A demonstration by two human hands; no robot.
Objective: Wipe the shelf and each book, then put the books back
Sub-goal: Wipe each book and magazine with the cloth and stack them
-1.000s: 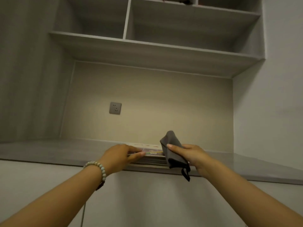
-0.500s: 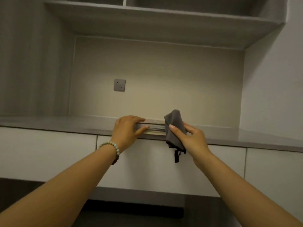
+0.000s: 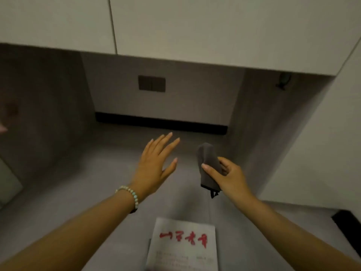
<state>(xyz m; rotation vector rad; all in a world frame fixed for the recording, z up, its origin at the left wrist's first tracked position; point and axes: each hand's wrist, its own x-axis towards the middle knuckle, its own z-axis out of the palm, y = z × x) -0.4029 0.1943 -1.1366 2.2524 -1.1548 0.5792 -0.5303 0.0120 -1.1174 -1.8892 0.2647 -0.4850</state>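
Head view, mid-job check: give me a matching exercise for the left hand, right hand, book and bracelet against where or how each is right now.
Column 1:
1. left hand
2. right hand
3. book
4. bead bracelet

Column 2:
A. lies flat, low in the view, with red lettering on a white cover
B. fingers spread, holding nothing
C. circles the left wrist
D. grips the grey cloth

Pairs: 1-B; 2-D; 3-A; 4-C

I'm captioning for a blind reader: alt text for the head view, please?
The right hand grips a grey cloth while the left hand, fingers spread, holds nothing; both reach over a grey surface where a white book with red lettering lies.
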